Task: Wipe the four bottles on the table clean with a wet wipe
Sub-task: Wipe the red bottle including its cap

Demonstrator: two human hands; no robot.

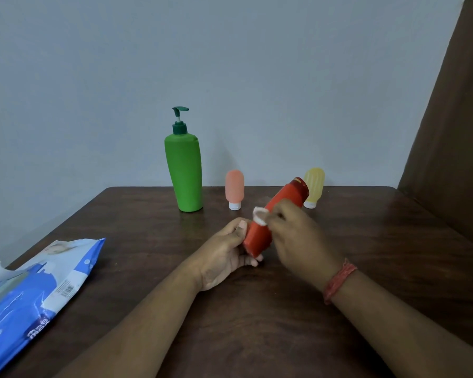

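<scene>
My left hand [225, 253] grips the lower end of a red bottle [277, 211], held tilted above the table with its cap pointing up and to the right. Against the bottle's middle my right hand [298, 236] pinches a small white wet wipe [260, 215]. A tall green pump bottle [185, 170] stands upright at the back of the table. To its right a small pink bottle [234, 188] stands cap down. A small yellow bottle [314, 186] stands cap down behind the red bottle, partly hidden by it.
A blue pack of wet wipes [36, 293] lies at the table's left front edge with its flap open. The dark wooden table [257, 336] ends at a grey wall behind the bottles. A brown curtain [453, 132] hangs at the right.
</scene>
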